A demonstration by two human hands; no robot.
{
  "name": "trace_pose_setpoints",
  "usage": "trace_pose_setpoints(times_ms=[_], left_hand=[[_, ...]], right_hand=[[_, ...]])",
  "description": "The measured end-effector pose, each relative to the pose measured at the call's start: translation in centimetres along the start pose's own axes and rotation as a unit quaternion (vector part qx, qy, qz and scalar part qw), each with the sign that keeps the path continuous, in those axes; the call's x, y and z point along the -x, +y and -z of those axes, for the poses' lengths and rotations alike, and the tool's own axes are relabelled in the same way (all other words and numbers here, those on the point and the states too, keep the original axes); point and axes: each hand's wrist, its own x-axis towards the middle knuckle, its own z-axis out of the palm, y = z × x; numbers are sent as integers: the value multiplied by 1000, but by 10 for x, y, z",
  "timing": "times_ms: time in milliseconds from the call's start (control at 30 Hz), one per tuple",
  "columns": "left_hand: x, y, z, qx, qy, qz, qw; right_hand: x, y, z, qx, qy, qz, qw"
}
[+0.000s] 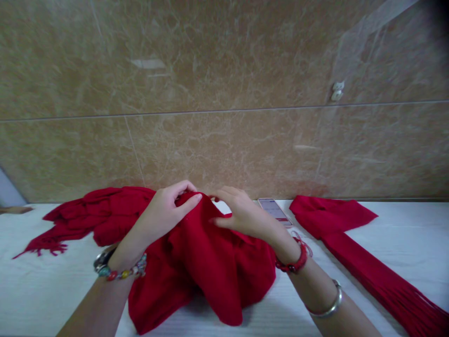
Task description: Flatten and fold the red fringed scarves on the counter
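A large red scarf (210,262) hangs in loose folds at the middle of the white table, its top raised by my left hand (171,206). The thumb of that hand lies over the upper fold, and the fingers are curled behind the cloth. My right hand (238,210) is at the scarf's right side, with thumb and fingers apart and a gap between them. Its fingertips are close to the raised cloth; whether they touch it is hard to see. To the left lies a bunched red fabric (115,206) with a fringed end.
On the right, a folded red fringed scarf (354,243) runs toward the near edge of the white table (52,290). A phone (275,211) lies by the wall, behind my right wrist. The brown marble-tiled wall (224,150) bounds the table's far side, with a small white cat-shaped figure (337,91) on it.
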Motion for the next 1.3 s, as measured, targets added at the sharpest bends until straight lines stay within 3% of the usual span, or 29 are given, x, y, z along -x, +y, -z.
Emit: trace_pose_setpoints(times_ms=[100,233,400,533,633,700,800,867,1000,1300], left_hand=[[1,8,1,-32,8,-20,999],[3,7,13,-61,40,-14,997],[5,-13,36,-143,121,44,981],[5,-36,51,-277,187,112,936],[2,-43,43,-365,141,129,911],[-1,-40,25,-360,75,113,923],[-5,-27,-13,-200,-44,8,979],[-8,-16,-32,-121,-97,-24,988],[-10,-4,-38,-87,-77,-22,993],[-8,-10,-4,-72,-26,-15,997]], right_hand=[[-6,-5,-13,90,18,-13,996],[-9,6,-14,94,35,-37,994],[-2,34,1,55,63,-36,996],[5,47,15,55,72,-34,995],[5,43,17,43,67,-22,997],[3,35,15,30,59,-11,998],[-1,22,11,5,44,1,999],[-2,16,9,-7,44,1,999],[-1,19,6,-18,38,-11,999],[-1,34,-5,-59,-64,9,996]])
